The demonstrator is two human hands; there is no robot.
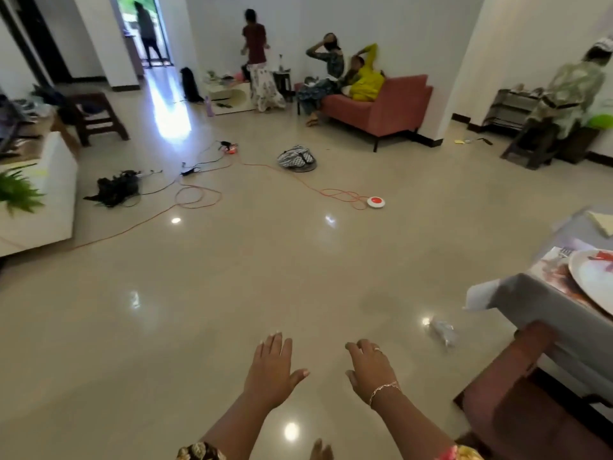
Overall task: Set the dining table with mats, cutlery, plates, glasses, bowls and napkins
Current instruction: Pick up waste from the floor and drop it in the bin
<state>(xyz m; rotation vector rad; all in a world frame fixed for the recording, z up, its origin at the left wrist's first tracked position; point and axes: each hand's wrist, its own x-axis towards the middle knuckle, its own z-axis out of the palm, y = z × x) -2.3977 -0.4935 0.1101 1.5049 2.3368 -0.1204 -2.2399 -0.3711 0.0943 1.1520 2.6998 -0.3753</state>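
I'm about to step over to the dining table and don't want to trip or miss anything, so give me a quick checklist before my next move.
1. Left hand free: ok, open and holding nothing.
2. Right hand free: ok, open and holding nothing.
3. Floor by the table: not ok, a clear object lies near its corner.
4. Chair out of the way: cannot tell, it stands close against the table.
5. Plate on its mat: ok.
6. Glasses, bowls, cutlery laid: cannot tell, most of the table is out of view.
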